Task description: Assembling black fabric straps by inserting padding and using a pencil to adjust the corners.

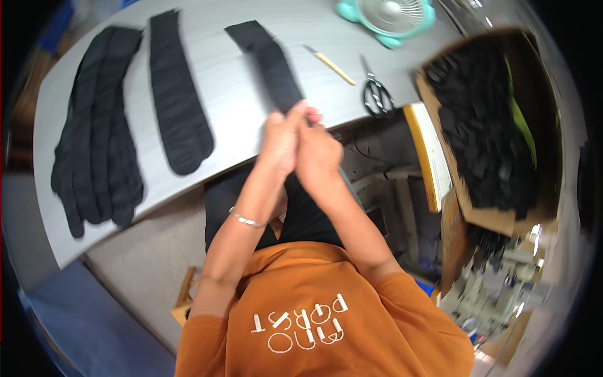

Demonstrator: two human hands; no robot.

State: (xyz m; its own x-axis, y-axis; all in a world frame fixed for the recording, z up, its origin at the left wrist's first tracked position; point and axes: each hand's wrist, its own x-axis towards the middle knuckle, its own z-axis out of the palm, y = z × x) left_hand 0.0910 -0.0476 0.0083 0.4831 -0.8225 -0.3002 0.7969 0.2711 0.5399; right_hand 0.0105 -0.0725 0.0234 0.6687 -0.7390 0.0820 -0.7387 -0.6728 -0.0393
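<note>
A long black fabric piece [276,69] lies on the table's near edge in the middle, its far end bent to the left. My left hand [281,139] is closed around its near end, fingers pointing away from me. Right beside it, touching it, my right hand [318,152] is curled closed at the same end. The fabric inside the hands is mostly hidden. To the left lies a single flat black fabric piece [178,94] with a rounded near end. Further left, several similar black pieces [103,125] overlap in a row.
On the grey table [220,94] are a thin tool with a yellow handle [335,67] and black-handled scissors [377,94]. A turquoise fan [392,19] stands at the far right. A cardboard box [468,210] of black fabric sits right, near a white-topped yellow edge [427,157].
</note>
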